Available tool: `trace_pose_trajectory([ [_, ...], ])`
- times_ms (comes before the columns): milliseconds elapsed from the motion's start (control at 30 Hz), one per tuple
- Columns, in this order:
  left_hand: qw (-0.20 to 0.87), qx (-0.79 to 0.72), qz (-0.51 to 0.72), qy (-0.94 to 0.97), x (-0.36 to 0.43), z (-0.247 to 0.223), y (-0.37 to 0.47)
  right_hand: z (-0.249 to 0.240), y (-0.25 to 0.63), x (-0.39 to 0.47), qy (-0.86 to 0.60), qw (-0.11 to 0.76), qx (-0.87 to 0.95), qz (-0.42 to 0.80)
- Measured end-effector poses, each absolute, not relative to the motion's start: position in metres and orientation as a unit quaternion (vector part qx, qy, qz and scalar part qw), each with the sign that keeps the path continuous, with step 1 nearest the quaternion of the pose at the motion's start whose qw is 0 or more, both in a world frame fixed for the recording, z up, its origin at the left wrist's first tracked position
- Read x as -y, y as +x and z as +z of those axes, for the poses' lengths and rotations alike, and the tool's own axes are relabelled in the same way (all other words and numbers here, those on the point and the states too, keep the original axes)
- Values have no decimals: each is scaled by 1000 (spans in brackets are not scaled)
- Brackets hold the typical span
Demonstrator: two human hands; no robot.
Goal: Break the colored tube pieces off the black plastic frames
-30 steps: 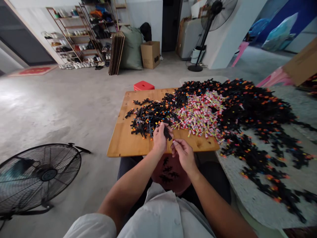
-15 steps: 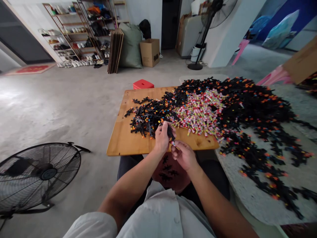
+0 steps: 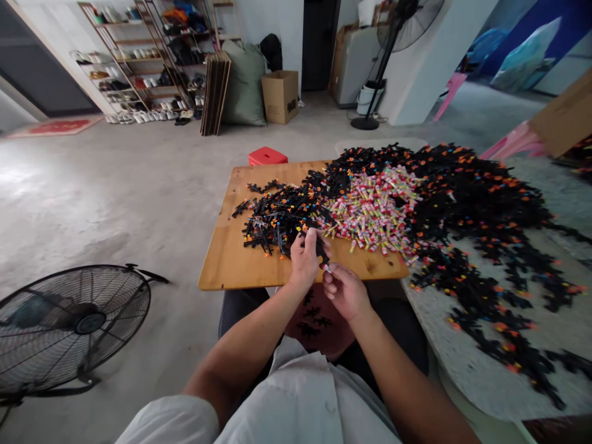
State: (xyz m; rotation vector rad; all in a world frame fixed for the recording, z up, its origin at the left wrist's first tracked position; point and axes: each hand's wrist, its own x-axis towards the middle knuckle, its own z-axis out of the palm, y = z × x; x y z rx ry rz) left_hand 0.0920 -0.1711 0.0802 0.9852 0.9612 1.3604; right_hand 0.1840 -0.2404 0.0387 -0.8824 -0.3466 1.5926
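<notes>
Over the front edge of the wooden table, my left hand is wrapped round a black toy gun. My right hand pinches a small pale-and-pink piece at the toy gun's lower end. Behind my left hand lies a heap of black toy guns with orange and blue tips. To its right is a pile of small pink, white and yellow bottle-like pieces. More black toy guns cover the stone-like table at the right.
A black fan stands on the floor at the left. Past the table's far edge is a red stool. Several black toy guns lie on a reddish surface below my hands. A cardboard box and standing fan are farther back.
Both hands have shifted very slightly to the right with the toy gun and the small piece. The grips look the same.
</notes>
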Motion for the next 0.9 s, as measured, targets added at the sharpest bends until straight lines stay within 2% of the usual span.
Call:
trace_pose_trajectory([
  [200, 577, -425, 566, 408, 173, 82, 94, 41, 190, 240, -340, 563, 43, 752],
  [367, 564, -431, 576, 405, 171, 80, 97, 48, 185, 242, -353, 597, -23, 720],
  [533, 562, -450, 576, 387, 178, 74, 104, 45, 182, 242, -364, 632, -25, 684],
  [667, 557, -421, 534, 477, 190, 53, 85, 20, 199, 249, -408, 599, 30, 688],
  [767, 489, -433, 528, 543, 182, 36, 53, -11, 217, 266, -517, 517, 151, 665],
  [833, 403, -496, 514, 571, 166, 28, 36, -33, 224, 281, -630, 380, 296, 610],
  [900, 340, -526, 446, 639, 147, 23, 29, -49, 225, 291, -689, 238, 407, 550],
])
